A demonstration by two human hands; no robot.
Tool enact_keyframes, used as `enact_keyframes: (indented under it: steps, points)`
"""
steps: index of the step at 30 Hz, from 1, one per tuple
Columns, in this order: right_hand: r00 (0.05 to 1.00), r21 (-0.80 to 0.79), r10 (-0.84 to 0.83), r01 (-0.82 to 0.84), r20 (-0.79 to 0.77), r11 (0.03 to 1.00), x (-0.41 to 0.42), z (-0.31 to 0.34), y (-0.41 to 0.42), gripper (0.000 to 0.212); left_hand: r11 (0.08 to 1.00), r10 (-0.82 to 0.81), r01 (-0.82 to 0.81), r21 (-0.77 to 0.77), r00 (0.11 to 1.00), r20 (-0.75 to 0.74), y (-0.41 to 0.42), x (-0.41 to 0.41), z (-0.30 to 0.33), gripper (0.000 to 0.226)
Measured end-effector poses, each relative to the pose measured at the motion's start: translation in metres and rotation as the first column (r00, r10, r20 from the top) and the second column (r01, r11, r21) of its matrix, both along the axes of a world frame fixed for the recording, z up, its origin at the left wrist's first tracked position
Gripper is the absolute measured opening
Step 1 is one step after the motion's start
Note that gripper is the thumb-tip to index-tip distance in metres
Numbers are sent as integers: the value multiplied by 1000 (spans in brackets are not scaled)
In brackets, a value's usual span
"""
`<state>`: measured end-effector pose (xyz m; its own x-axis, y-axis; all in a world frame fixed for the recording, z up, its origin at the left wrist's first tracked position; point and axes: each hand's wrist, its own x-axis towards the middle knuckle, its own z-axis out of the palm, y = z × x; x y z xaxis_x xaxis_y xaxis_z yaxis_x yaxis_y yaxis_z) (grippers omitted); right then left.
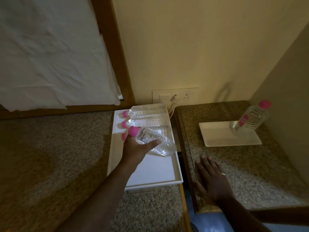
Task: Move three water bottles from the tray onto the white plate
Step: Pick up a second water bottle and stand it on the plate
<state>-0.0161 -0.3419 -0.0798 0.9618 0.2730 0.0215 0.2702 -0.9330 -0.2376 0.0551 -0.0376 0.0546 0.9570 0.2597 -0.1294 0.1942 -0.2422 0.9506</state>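
My left hand [136, 149] grips a clear water bottle [156, 142] with a pink cap, held tilted just above the white tray [160, 171]. Two more pink-capped bottles [147, 114] lie side by side at the tray's far end, and a third pink cap [124, 136] peeks out behind my fingers. On the right counter a white plate [222, 134] carries one bottle [250, 117] standing upright at its far right corner. My right hand [212, 180] rests flat, fingers spread, on the granite counter in front of the plate.
The tray sits on a speckled granite surface [50, 156] to the left; a gap [179, 154] separates it from the right granite counter [267, 173]. A wall socket with plugged cable [173, 97] is behind the tray. A white-sheeted bed [50, 56] lies at the upper left, walls at the back and right.
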Motion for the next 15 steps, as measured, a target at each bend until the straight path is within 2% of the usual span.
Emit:
enact_keyframes:
  steps: [3, 5, 10, 15]
  points:
    - [1000, 7, -7, 8, -6, 1000, 0, 0, -2, 71, 998, -49, 49, 29, 999, 2, -8, 7, 10, 71]
    - [1000, 17, -15, 15, -10, 1000, 0, 1, -3, 71, 987, -118, 114, 112, 993, 30, -17, 17, 31, 63]
    - [999, 60, -40, 42, -33, 997, -1, 5, -8, 68, 956, -235, 203, 210, 962, 140, -66, 40, 73, 76]
    - [992, 68, -121, 124, -43, 990, -5, 3, -43, 71, 916, -367, 321, 242, 913, 177, -153, 65, 76, 62]
